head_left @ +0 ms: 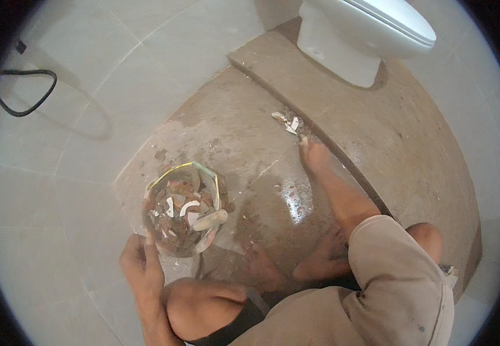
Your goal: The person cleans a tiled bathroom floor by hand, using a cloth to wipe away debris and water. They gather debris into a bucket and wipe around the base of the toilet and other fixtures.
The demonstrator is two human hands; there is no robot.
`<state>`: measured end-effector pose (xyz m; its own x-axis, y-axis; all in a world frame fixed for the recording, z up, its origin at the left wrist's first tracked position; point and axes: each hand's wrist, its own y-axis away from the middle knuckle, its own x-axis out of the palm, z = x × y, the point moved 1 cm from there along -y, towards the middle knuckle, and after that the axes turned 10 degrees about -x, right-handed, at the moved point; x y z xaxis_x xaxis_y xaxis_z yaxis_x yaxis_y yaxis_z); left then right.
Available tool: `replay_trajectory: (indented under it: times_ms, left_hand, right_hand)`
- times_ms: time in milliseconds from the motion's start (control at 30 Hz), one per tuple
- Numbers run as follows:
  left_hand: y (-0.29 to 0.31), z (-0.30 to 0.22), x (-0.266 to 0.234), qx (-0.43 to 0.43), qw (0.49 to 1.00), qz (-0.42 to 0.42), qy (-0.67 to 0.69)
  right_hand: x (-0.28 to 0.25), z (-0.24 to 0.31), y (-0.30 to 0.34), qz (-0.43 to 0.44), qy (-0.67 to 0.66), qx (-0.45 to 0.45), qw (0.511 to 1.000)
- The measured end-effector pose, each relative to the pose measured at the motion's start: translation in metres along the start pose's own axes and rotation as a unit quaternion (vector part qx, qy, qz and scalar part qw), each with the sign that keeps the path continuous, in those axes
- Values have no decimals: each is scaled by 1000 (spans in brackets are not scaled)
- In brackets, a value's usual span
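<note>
A bathroom floor (59, 190) is seen from above, with a person squatting at the lower edge. The right hand (313, 155) is stretched out toward one o'clock, and its fingertips (304, 140) are set down beside a small heap of white shards (287, 123) at the foot of a raised brown step (377, 127). The shards lie just beyond the fingertips, further toward twelve o'clock, almost touching; no long axis can be made out in so small a scatter. The right hand is far the nearer of the two. Its fingers appear drawn together in a narrow pinch, though whether a chip is held cannot be told. The left hand (140, 265), at seven o'clock, is closed on the near rim of a bucket (183, 210), which is filled with broken tile and rubble and stands well apart from the shards, toward eight o'clock of them. A white toilet (359, 34) stands on the step at one o'clock, cut off by the upper edge. A black cable (27, 92) loops at ten o'clock. The wet patch in the middle glares, and the small chips there are hard to make out. The knees hide the floor below.
</note>
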<state>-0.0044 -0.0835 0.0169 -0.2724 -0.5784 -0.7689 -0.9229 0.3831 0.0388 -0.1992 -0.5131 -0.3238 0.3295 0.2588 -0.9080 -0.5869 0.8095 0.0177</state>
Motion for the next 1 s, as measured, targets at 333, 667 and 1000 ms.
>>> replay_trajectory:
  times_ms: [333, 667, 1000]
  left_hand:
    - [6, 19, -18, 19, 987, -140, -72]
    - [10, 14, -31, -11, 990, -135, -25]
    - [13, 4, -28, 28, 986, -159, -33]
  right_hand:
    - [-66, 46, 27, 20, 21, -99, 995]
    - [-115, 188, 78, 37, -63, -305, 950]
    - [-110, 277, 122, 3, -63, -434, 898]
